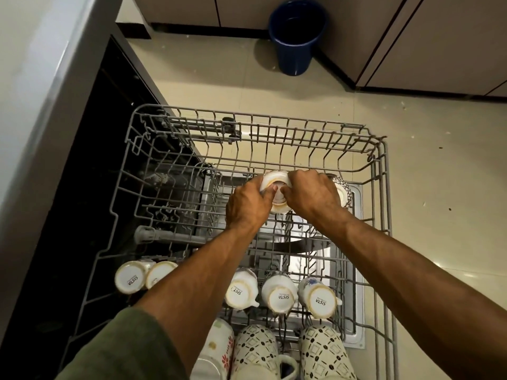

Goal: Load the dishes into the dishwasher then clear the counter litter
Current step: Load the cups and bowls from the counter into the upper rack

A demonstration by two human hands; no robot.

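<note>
The grey wire upper rack of the dishwasher is pulled out over the floor. My left hand and my right hand both grip a white bowl turned upside down near the rack's far middle. A patterned bowl lies just right of my right hand. Several upside-down white cups marked SISTA stand in a row near the front. Patterned mugs fill the nearest row.
The open dishwasher cavity is dark on the left under a grey counter edge. A dark blue bucket stands on the tiled floor by the cabinets ahead. The rack's left half holds only tines.
</note>
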